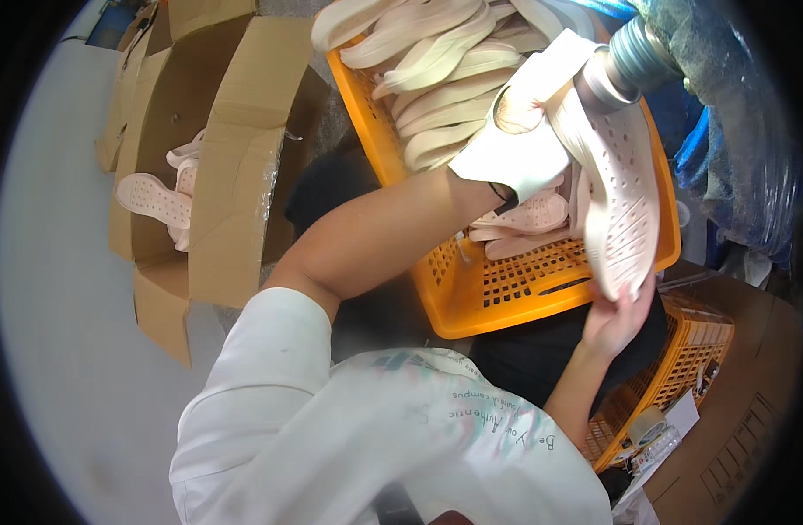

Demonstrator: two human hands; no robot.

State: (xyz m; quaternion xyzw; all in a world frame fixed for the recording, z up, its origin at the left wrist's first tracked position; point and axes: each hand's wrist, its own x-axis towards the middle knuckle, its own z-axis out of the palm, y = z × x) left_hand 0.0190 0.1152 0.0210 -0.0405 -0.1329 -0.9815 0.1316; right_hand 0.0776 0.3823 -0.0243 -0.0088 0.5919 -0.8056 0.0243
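Note:
A pale pink shoe sole [624,192] with rows of small holes stands lengthwise over the right side of an orange plastic basket [471,315]. My left hand [524,109], in a white covering that leaves some skin bare, is closed at its upper end, fingers partly hidden. With bare fingers my right hand [618,319] pinches the lower tip. The upper end lies against or just below a round metal machine head [607,80] with a ribbed grey collar; contact cannot be made out. Several more soles [454,96] lie piled in the basket.
An open cardboard box [235,175] at the left holds several perforated pink soles [157,199]. Plastic-wrapped machinery [734,131] stands at the right. A second orange basket [681,359], with a tape roll [648,429] beside it, is at the lower right.

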